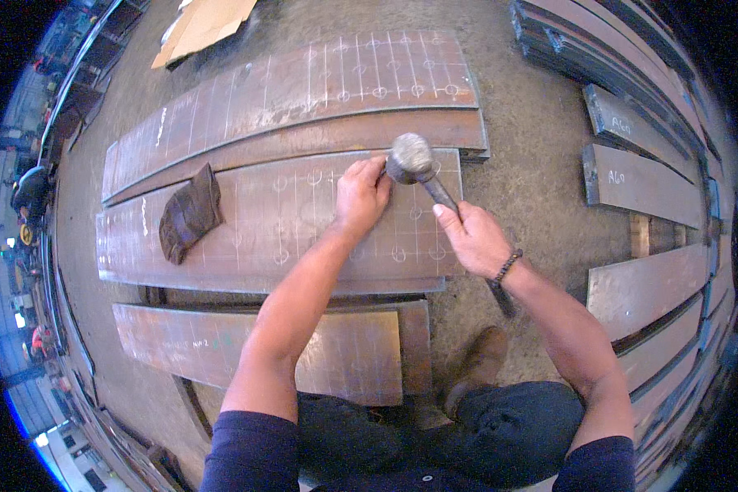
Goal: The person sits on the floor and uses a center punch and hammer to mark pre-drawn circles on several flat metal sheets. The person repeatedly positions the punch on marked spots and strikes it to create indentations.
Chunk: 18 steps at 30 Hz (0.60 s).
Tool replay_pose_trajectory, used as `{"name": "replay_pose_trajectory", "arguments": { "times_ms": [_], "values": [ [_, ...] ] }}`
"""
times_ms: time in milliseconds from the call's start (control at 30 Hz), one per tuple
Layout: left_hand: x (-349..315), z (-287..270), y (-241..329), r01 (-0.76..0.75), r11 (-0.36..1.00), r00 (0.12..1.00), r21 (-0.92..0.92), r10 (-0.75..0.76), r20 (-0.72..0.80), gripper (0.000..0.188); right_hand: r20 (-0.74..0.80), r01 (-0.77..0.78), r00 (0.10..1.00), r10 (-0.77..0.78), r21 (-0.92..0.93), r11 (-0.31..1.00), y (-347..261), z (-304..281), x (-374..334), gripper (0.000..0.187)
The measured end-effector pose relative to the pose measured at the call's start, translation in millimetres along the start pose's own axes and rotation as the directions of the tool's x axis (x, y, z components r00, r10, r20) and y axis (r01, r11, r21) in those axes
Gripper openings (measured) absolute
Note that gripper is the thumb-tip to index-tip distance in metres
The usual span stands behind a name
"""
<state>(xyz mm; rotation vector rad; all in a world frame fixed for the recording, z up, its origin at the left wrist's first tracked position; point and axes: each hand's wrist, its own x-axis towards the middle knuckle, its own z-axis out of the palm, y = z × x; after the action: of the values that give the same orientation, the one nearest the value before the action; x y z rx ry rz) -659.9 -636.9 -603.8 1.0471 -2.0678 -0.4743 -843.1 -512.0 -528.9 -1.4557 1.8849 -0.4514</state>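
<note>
As we look down in the head view, our right hand [474, 239] is closed around the handle of a hammer [436, 189], the fingers clamped on the wood-like shaft and the thumb lying along it. The round, greyish head of this hammer is above the far right part of a brown steel plate [303, 225], just beside the fingertips of our left hand [361, 197]. On this left hand, the fingers are bent and near together at the far edge of the plate, but we cannot tell if they pinch something, because the hammer head hides their tips. We see white chalk lines and circles on the plate, and on its left part lies a dark brown, crumpled, glove-like piece [190, 215]. Beyond it we find another marked plate [254, 94], and nearer to us a smaller plate [353, 353], partly behind our left forearm. Our right wrist wears a beaded bracelet [509, 264]. To the right, several grey plates [648, 184] lie in a row, and at the far left side we notice cardboard [209, 26] on the concrete floor [521, 168].
</note>
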Motion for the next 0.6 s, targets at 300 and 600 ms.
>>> {"name": "replay_pose_trajectory", "arguments": {
  "times_ms": [300,600],
  "values": [
    [-11.3,-34.5,-10.0,0.492,0.763,0.844,-0.419,-0.536,0.015,0.017,0.511,-0.619,0.786,0.349,0.656,0.432,19.2,15.3,-65.9,0.047],
    [-28.3,-47.1,-35.2,0.509,0.745,0.823,-0.431,-0.567,-0.008,0.02,0.556,-0.665,0.742,0.373,0.681,0.307,16.6,19.0,-70.1,0.049]
  ]
}}
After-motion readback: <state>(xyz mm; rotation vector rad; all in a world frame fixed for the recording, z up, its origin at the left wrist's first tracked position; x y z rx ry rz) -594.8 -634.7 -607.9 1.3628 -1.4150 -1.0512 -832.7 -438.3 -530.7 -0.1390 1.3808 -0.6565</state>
